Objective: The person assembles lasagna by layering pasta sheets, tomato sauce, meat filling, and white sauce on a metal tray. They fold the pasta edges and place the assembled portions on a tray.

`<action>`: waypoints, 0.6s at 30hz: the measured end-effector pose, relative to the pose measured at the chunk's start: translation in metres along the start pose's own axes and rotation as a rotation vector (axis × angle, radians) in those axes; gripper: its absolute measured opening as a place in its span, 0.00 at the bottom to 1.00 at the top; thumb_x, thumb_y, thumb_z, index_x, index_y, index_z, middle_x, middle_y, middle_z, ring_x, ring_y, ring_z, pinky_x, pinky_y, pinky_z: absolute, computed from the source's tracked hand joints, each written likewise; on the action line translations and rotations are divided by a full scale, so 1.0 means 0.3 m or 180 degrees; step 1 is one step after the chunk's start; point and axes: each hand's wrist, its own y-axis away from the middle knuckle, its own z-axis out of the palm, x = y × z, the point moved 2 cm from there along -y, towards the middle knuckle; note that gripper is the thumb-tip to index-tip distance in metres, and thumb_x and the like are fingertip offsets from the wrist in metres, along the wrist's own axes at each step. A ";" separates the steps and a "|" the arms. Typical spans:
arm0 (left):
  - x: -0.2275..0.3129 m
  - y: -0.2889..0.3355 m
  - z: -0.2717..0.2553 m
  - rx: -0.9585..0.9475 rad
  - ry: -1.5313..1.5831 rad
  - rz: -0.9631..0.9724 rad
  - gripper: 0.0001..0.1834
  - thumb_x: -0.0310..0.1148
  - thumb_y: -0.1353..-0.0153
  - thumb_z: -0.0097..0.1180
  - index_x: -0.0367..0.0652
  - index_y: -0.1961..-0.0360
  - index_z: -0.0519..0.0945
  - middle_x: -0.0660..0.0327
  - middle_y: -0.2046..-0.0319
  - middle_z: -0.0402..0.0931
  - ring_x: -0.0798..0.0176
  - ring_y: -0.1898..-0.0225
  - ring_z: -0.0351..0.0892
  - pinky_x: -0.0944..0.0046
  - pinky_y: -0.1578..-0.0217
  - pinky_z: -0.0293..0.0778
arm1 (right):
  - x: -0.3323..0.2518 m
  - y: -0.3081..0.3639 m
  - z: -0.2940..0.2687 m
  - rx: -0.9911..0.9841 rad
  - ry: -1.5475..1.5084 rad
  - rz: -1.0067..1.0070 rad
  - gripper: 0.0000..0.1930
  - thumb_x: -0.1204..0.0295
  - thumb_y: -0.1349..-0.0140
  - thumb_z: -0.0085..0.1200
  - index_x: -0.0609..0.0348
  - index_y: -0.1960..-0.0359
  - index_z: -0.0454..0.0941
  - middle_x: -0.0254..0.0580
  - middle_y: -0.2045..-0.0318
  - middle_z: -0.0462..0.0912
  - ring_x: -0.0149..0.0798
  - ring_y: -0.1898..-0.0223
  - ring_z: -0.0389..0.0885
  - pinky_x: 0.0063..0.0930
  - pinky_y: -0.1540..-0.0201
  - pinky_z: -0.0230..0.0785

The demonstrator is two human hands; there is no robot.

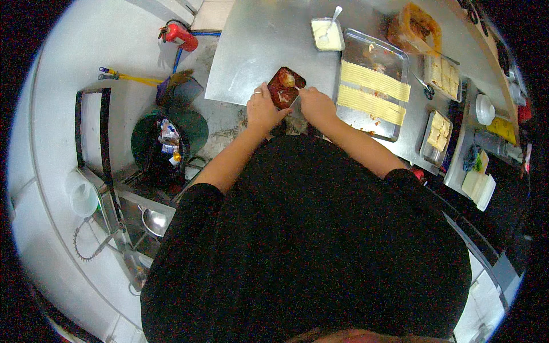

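A small rectangular pan [279,98] with dark red-brown sauce in it lies at the front edge of the steel table. My left hand [264,110] grips its near left side, thumb along the near rim. At the right side of the pan, my right hand [318,107] is closed on a spoon [287,80], whose bowl rests in the sauce; most of its handle is hidden by my fingers. To the right stands a large metal tray [374,130] with two ridged yellow pasta sheets [372,104] and red sauce smears.
Behind are a dish of white sauce [321,44] with a spoon and an orange-stained tub [413,26]. Farther right sit two filled trays [441,77] [438,132] and scissors [428,90]. A bin [150,150] and fire extinguisher [180,38] stand left.
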 end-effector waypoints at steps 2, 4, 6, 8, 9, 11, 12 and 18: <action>0.003 0.000 0.002 -0.0102 -0.0021 -0.0112 0.62 0.60 0.60 0.75 0.29 0.32 0.60 0.44 0.44 0.72 0.46 0.44 0.75 0.51 0.46 0.73 | 0.000 -0.003 0.015 -0.0080 -0.0068 -0.0013 0.11 0.73 0.37 0.45 0.62 0.58 0.78 0.60 0.61 0.81 0.60 0.57 0.83 0.52 0.54 0.76; 0.008 0.003 -0.001 -0.0072 -0.0065 -0.0079 0.63 0.59 0.60 0.76 0.29 0.32 0.59 0.44 0.43 0.72 0.46 0.44 0.75 0.51 0.46 0.73 | 0.003 -0.006 0.028 -0.0229 -0.0112 -0.0029 0.11 0.73 0.37 0.44 0.63 0.58 0.78 0.60 0.61 0.81 0.61 0.56 0.83 0.52 0.52 0.76; 0.012 0.003 -0.006 -0.0022 -0.0092 -0.0060 0.63 0.59 0.61 0.76 0.29 0.32 0.60 0.44 0.43 0.72 0.46 0.44 0.76 0.51 0.46 0.73 | 0.004 -0.010 0.030 -0.0305 -0.0097 -0.0061 0.12 0.74 0.37 0.44 0.63 0.57 0.77 0.61 0.61 0.81 0.61 0.56 0.82 0.52 0.51 0.75; 0.015 0.002 -0.010 -0.0012 -0.0112 -0.0081 0.63 0.59 0.61 0.76 0.29 0.33 0.60 0.44 0.44 0.72 0.46 0.45 0.76 0.51 0.46 0.73 | 0.003 -0.015 0.019 -0.0076 -0.0321 -0.0049 0.12 0.74 0.37 0.44 0.63 0.57 0.78 0.61 0.60 0.81 0.61 0.55 0.82 0.52 0.52 0.75; 0.016 0.002 -0.011 -0.0015 -0.0076 -0.0075 0.62 0.59 0.61 0.76 0.29 0.33 0.61 0.44 0.44 0.72 0.46 0.45 0.76 0.51 0.46 0.73 | 0.001 -0.014 0.011 0.0094 -0.0428 -0.0057 0.12 0.74 0.38 0.45 0.63 0.57 0.78 0.62 0.60 0.81 0.62 0.55 0.82 0.52 0.52 0.75; 0.016 0.003 -0.013 -0.0048 -0.0052 -0.0088 0.61 0.59 0.61 0.76 0.30 0.34 0.62 0.45 0.44 0.72 0.46 0.45 0.76 0.51 0.46 0.73 | -0.005 -0.014 0.007 -0.0174 -0.0342 0.0008 0.12 0.74 0.38 0.45 0.63 0.57 0.79 0.61 0.60 0.82 0.61 0.56 0.82 0.52 0.52 0.75; 0.015 0.003 -0.014 -0.0035 -0.0028 -0.0079 0.61 0.59 0.61 0.76 0.30 0.34 0.62 0.44 0.44 0.72 0.46 0.45 0.76 0.51 0.46 0.73 | -0.006 -0.012 0.008 -0.0414 -0.0286 0.0080 0.12 0.74 0.38 0.45 0.63 0.57 0.79 0.61 0.59 0.82 0.61 0.56 0.83 0.52 0.53 0.75; 0.005 0.004 -0.013 -0.0017 -0.0059 0.0039 0.62 0.58 0.61 0.77 0.31 0.32 0.61 0.44 0.42 0.71 0.45 0.44 0.75 0.50 0.45 0.73 | 0.016 0.006 -0.003 -0.0602 0.0277 -0.0239 0.12 0.74 0.40 0.47 0.58 0.57 0.81 0.55 0.60 0.84 0.57 0.56 0.84 0.50 0.55 0.77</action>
